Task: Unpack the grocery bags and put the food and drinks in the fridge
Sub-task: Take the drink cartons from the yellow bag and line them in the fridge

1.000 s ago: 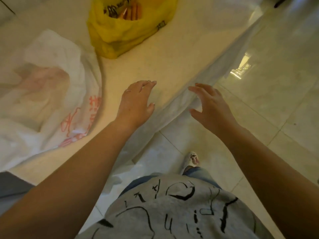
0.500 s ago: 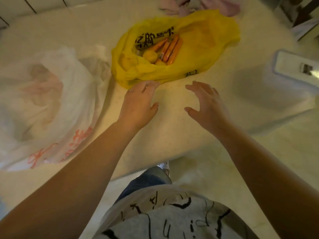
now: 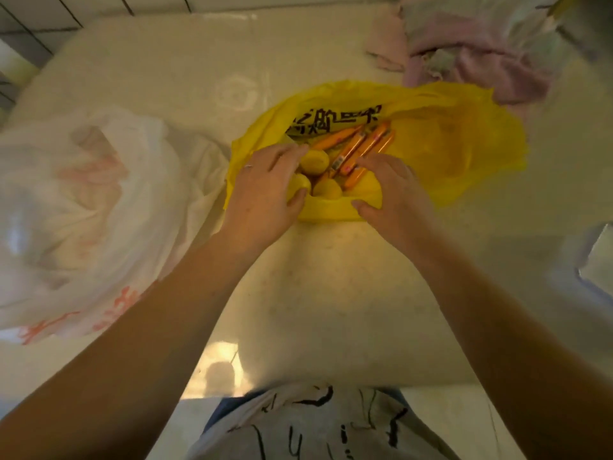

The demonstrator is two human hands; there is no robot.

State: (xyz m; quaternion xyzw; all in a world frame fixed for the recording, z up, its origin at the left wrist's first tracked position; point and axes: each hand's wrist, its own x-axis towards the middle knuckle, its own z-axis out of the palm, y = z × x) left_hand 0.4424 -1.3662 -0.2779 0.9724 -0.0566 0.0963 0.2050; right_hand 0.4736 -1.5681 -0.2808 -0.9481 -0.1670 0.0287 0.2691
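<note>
An open yellow plastic bag (image 3: 457,144) with black print lies on the pale counter (image 3: 331,293). Inside it are several orange sausage sticks (image 3: 361,147) and three round yellow fruits (image 3: 315,159). My left hand (image 3: 265,190) reaches in at the bag's left side, its thumb and fingers curled round the leftmost yellow fruit (image 3: 300,183). My right hand (image 3: 394,190) is at the bag's near right rim. Its fingertips rest on the sausage sticks and its thumb presses the rim from outside, pinching the plastic.
A large white plastic bag (image 3: 83,210) with red print lies on the counter's left, contents unclear. A heap of pink and pale cloth (image 3: 471,51) sits at the back right. A tiled wall (image 3: 39,18) stands behind. The counter's near edge is by my waist.
Both hands moved forward from open above the counter into the yellow bag's mouth. The left now grips a fruit and the right pinches the rim. The view shifted forward.
</note>
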